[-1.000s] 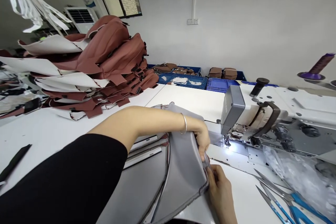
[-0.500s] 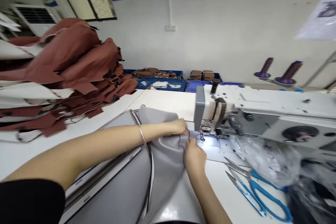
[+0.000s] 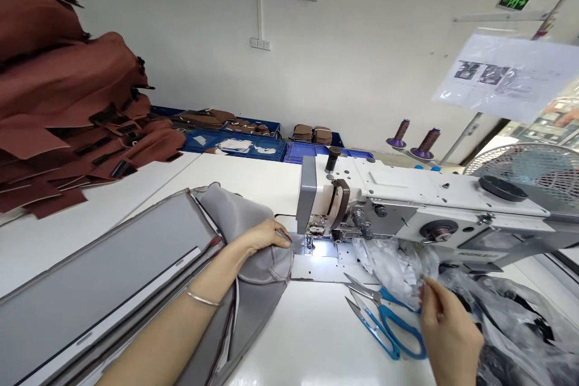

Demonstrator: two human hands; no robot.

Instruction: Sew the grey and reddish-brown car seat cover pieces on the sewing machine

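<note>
My left hand (image 3: 265, 236) rests on the folded end of a grey fabric panel (image 3: 136, 265), fingers curled down over it, holding it just left of the needle of the white sewing machine (image 3: 407, 199). A thin bangle circles that wrist. My right hand (image 3: 446, 325) is off to the right, fingers pinched at the edge of a crinkled clear plastic bag (image 3: 398, 265). Whether it grips the bag cannot be told. Blue-handled scissors (image 3: 393, 325) and thread snips (image 3: 371, 325) lie on the table just left of that hand.
A tall stack of brown cut leather pieces (image 3: 67, 108) fills the left of the table. Blue crates (image 3: 253, 145) with brown pieces stand along the back wall. Two purple thread cones (image 3: 414, 142) sit behind the machine. A fan (image 3: 534, 172) is at right.
My right hand has let go of the grey fabric and moved right to the plastic bag. My left hand stays on the fabric by the needle. The view has swung right.
</note>
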